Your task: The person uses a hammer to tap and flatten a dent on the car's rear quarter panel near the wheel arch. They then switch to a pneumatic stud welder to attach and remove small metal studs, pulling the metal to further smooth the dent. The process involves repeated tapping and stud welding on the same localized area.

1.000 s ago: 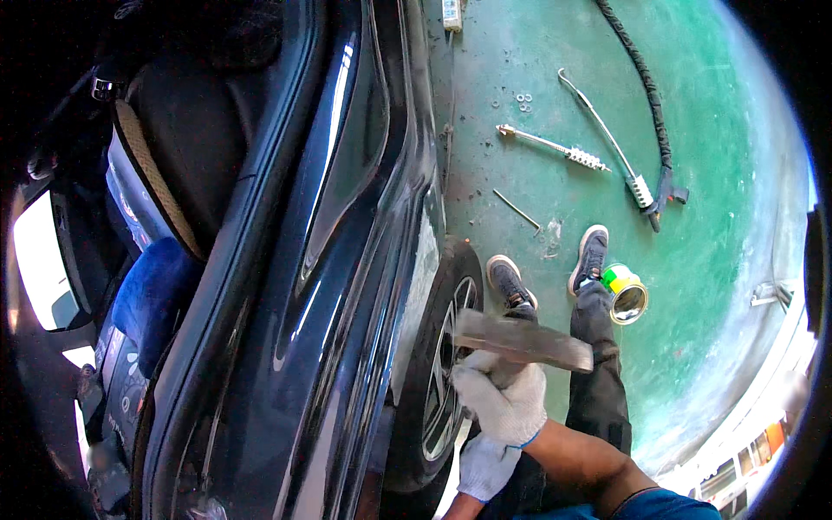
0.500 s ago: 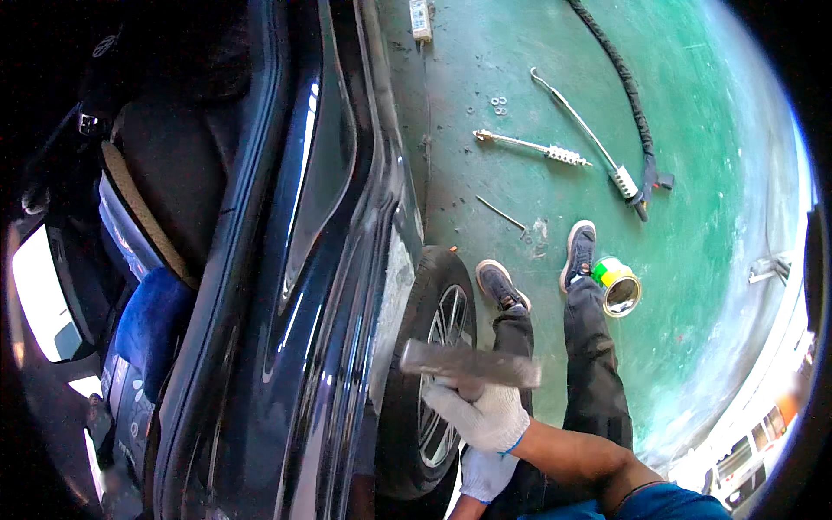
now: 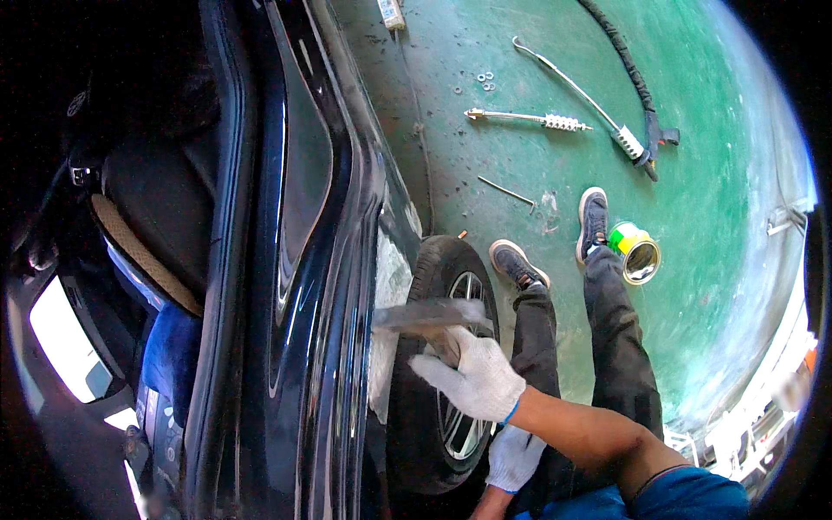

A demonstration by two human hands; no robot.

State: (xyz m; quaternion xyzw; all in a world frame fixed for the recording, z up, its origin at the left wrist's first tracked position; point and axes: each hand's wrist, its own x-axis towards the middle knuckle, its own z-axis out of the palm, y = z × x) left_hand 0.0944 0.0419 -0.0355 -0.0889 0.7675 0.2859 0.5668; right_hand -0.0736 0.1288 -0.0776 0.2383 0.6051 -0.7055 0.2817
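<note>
My right hand [image 3: 475, 378], in a white knit glove with a blue cuff, is closed round the handle of a hammer [image 3: 429, 315]. The long grey hammer head is slightly blurred. Its left end overlaps a pale, sanded patch [image 3: 392, 276] on the dark car body [image 3: 325, 347]; whether it touches cannot be told. Below the right wrist is my left hand [image 3: 513, 461], also gloved, by my leg. The right wrist partly covers its fingers, so their grip is unclear. A car wheel [image 3: 425, 442] stands just beneath the hammer and right hand.
On the green floor lie a slide-hammer rod [image 3: 529, 119], a hooked rod [image 3: 579, 87], a thin T-shaped bar [image 3: 507, 194] and several small rings [image 3: 487, 80]. A thick black cable with a gun-like end [image 3: 656, 139] lies beyond. An open can [image 3: 640, 258] stands beside my right shoe.
The hammer and my right hand have moved up and left, toward the pale patch. My left hand shows further right and more fully. The whole view has shifted a little.
</note>
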